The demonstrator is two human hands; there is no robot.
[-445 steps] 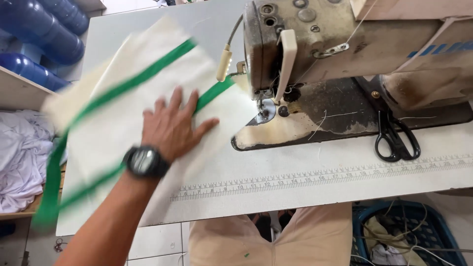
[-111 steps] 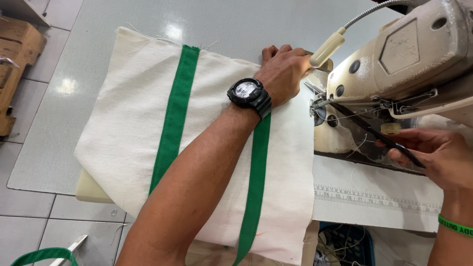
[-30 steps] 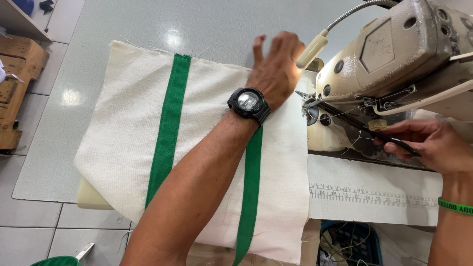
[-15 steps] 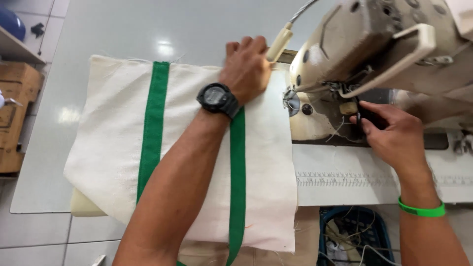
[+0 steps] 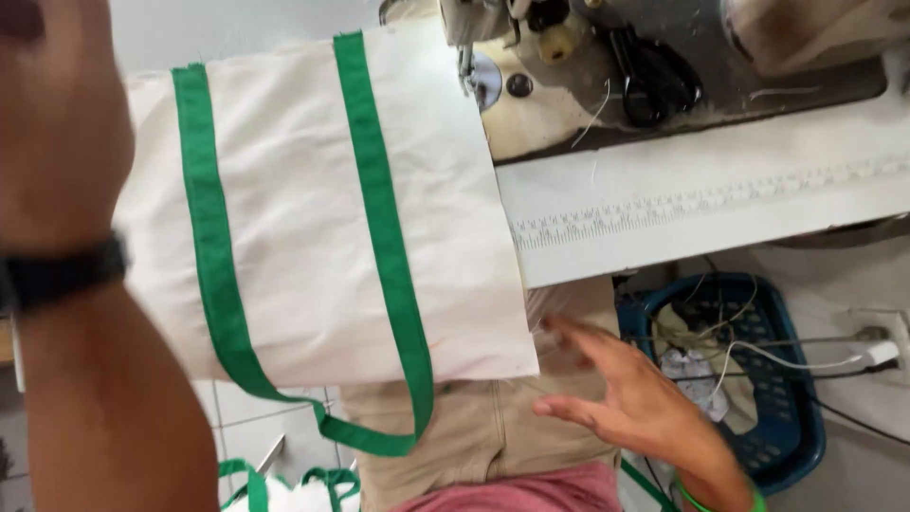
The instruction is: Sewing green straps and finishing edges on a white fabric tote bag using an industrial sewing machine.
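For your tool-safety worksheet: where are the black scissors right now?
In the head view, upper right, the black scissors lie on the sewing machine's dark bed, right of the needle and past the cream bag's edge.

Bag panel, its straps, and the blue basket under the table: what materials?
Bag panel: looks like matte cream woven cloth, faintly creased. Green straps: likely flat woven webbing, one end hanging in a loop. Blue basket: apparently moulded plastic, with a slotted wall.
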